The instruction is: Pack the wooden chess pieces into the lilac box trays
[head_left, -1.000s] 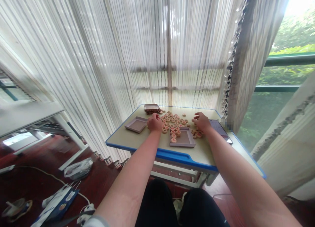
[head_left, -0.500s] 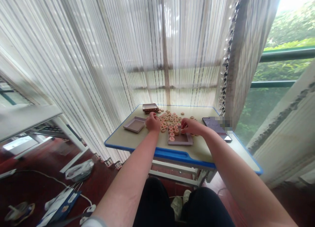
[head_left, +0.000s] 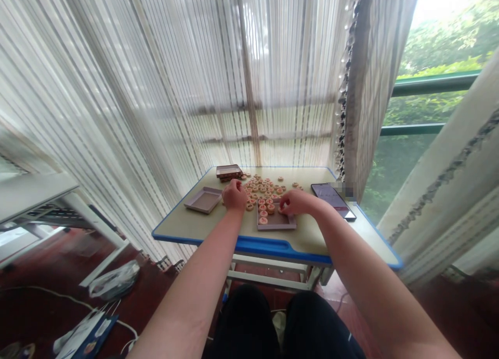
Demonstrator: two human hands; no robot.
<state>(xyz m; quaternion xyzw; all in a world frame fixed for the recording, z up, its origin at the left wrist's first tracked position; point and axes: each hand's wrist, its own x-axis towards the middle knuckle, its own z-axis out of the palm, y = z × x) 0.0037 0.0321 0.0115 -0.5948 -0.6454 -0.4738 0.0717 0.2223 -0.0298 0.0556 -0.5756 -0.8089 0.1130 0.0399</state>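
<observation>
Round wooden game pieces (head_left: 265, 184) lie scattered across the far half of a small beige table with a blue edge (head_left: 268, 243). A flat grey tray (head_left: 276, 220) in front of me holds several of the pieces in its left part. My right hand (head_left: 293, 201) is closed over the tray's far right corner, fingers pinched on a piece I can barely see. My left hand (head_left: 234, 196) rests as a loose fist at the left edge of the scattered pieces, its fingers curled under.
A second grey tray (head_left: 203, 199) lies at the table's left. A darker tray (head_left: 228, 171) sits at the far left corner. A phone (head_left: 332, 200) lies at the right. Striped sheer curtains hang close behind the table. Bags and cables lie on the floor to the left.
My right hand has moved left from the loose pieces at the right of the tray to the tray's far right corner. My left hand stays put. The view has shifted.
</observation>
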